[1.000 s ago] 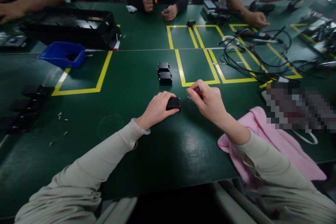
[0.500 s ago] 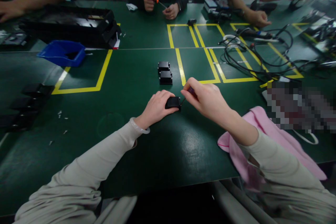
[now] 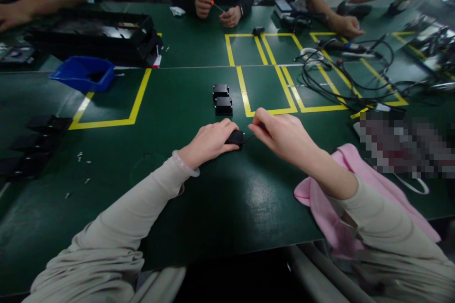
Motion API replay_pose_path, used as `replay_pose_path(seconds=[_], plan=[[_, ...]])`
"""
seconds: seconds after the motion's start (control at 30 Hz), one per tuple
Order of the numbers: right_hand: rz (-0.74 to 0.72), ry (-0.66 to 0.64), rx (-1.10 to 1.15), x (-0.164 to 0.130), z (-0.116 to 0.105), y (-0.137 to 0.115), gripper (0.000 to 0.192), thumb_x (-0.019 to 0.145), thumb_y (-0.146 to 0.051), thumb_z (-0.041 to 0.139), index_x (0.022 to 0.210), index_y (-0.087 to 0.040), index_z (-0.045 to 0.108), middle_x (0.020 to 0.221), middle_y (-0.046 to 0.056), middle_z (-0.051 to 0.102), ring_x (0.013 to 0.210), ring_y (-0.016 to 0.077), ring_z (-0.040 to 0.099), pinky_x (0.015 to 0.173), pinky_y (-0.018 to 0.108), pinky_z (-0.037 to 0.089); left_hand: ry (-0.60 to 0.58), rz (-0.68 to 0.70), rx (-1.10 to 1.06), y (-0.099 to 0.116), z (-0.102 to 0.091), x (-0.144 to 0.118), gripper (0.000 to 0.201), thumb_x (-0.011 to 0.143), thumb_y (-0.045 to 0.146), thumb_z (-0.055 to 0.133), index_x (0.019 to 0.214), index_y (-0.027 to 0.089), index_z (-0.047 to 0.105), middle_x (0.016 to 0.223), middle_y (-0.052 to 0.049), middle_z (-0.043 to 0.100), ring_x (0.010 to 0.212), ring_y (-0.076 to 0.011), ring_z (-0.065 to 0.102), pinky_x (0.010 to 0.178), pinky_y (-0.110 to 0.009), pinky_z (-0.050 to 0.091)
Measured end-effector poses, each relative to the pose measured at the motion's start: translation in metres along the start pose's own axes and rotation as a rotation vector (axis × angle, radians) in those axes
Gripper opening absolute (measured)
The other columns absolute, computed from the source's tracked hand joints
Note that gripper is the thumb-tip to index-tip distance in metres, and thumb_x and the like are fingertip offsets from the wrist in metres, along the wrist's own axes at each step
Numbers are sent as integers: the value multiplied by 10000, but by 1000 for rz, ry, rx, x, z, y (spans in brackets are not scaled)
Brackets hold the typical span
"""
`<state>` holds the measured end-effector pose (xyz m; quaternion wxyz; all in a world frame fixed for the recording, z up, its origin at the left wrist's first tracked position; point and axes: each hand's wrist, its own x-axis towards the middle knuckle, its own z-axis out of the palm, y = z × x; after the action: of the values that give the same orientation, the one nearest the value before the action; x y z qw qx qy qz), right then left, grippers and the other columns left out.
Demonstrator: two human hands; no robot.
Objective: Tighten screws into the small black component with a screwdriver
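Note:
My left hand (image 3: 216, 140) grips a small black box (image 3: 236, 138) against the green tabletop, thumb on the near side and fingers over the far side. A screw head shows at the box's right end. My right hand (image 3: 279, 133) is closed around a screwdriver (image 3: 250, 137); its handle is mostly hidden in the fingers, and the thin shaft points left at the right end of the box. Whether the tip touches a screw is too small to tell. Just beyond lie two similar black boxes (image 3: 223, 105), one behind the other, with small screws at their sides.
Several black boxes (image 3: 33, 144) and loose screws (image 3: 79, 156) lie at left. Behind them are a blue bin (image 3: 85, 72) and a black tray (image 3: 103, 33). Cables (image 3: 320, 80) and a pink cloth (image 3: 344, 170) are at right. Across the table, a person's hands (image 3: 231, 16) hold an orange screwdriver.
My right hand has shifted slightly right and down, with the screwdriver shaft now lying flatter and showing more length. My left hand still holds the black box in nearly the same place.

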<state>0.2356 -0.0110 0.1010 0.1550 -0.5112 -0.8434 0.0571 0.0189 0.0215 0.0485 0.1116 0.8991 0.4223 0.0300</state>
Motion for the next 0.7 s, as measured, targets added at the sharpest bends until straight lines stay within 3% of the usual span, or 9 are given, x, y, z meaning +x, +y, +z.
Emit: replay_pose_path(seconds=[0.13,0.27,0.4,0.5,0.7], plan=[[18,27,56,-4,2,6,125,1016,-294,552,932,-210,591,756,45,694,594,184,575,592,289,282,-47,16,60,8,-4,1,396,969,375,689,1300,216,542,1226,-96,632,1064,-289,669,790,-360,529],[51,50,134,-9,6,13,129,1010,-297,547,921,-211,583,749,35,677,605,180,574,603,279,304,-49,61,6,9,-1,0,519,996,324,631,1479,285,446,1351,-108,588,1197,-306,605,843,-382,558],[56,103,197,-13,12,19,140,999,-307,556,888,-221,566,681,2,616,568,164,525,599,274,307,-42,87,-94,9,3,-2,478,1013,262,562,1479,279,457,1421,-115,539,1264,-297,574,932,-426,576],[56,147,245,-16,15,22,155,993,-311,564,863,-227,551,652,-18,577,544,148,496,592,270,309,8,83,-157,11,8,-2,466,1003,246,559,1458,271,460,1425,-115,529,1256,-284,587,965,-438,580],[49,225,334,-20,22,28,176,988,-303,570,834,-228,527,648,-30,565,532,125,469,582,266,327,196,51,-155,19,27,-1,530,915,322,746,1355,226,467,1354,-112,569,1249,-296,581,951,-425,589]])
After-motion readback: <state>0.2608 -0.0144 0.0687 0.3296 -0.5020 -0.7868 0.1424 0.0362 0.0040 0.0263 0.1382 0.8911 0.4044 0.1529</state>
